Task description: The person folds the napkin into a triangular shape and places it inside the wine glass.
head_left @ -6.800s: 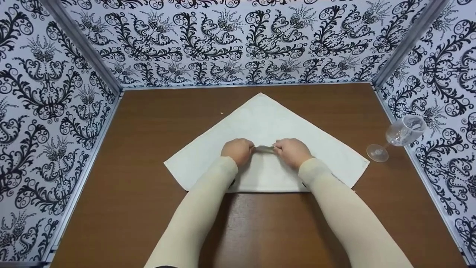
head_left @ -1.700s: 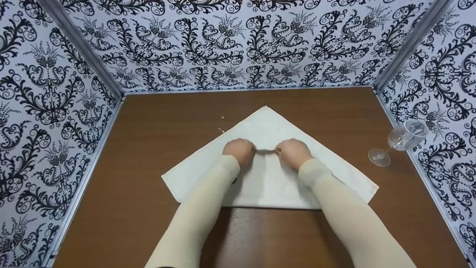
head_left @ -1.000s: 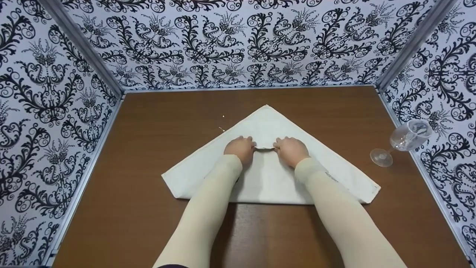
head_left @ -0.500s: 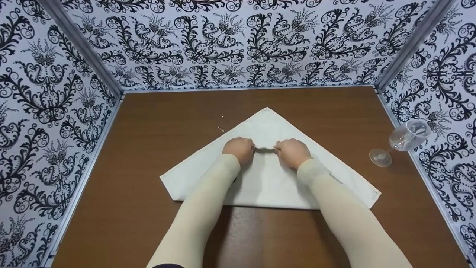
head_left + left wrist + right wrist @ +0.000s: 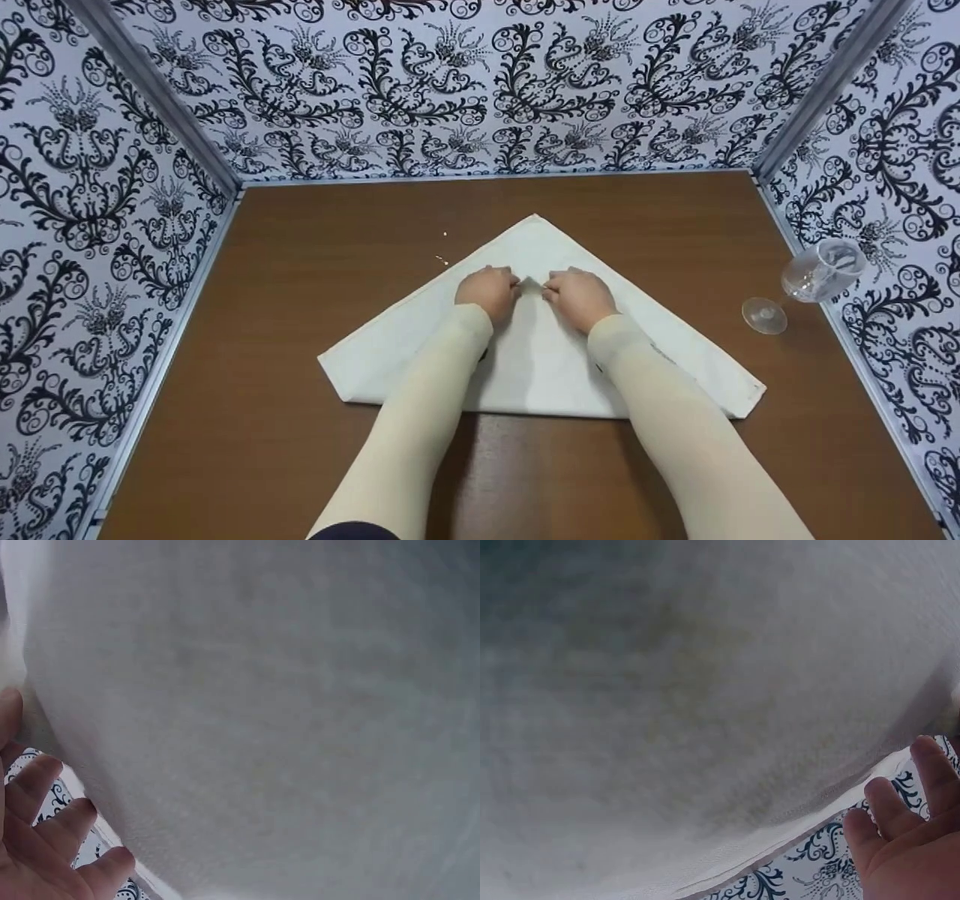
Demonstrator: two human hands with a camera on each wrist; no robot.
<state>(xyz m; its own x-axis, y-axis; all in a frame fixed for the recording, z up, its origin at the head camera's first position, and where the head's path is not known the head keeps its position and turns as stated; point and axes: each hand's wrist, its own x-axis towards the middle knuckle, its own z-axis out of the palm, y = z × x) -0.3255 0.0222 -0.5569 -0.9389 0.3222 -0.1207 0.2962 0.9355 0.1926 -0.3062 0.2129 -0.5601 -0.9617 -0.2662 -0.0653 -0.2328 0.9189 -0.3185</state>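
A white cloth [image 5: 532,375], folded into a broad shape with a point at the far side, lies on the brown table. Near its middle, my left hand [image 5: 489,291] and right hand [image 5: 581,296] each pinch the upper layer a short way apart. Between them the cloth rises to a small peak. In the left wrist view the cloth [image 5: 262,705] fills most of the picture, and several fingers of the left hand [image 5: 45,855] spread beside its edge. The right wrist view has the cloth [image 5: 667,705] hanging close, with fingers of the right hand [image 5: 907,855] at its edge.
A clear stemmed wine glass [image 5: 817,274] stands at the right edge of the table [image 5: 247,315]. Small pale specks [image 5: 442,260] lie left of the cloth's far point. Patterned black-and-white walls [image 5: 465,90] enclose the back and both sides.
Since 6.8 seconds ago the whole cloth has shifted toward me. In the last half second both hands moved slightly forward and together, and the straight edge between them became a small peak.
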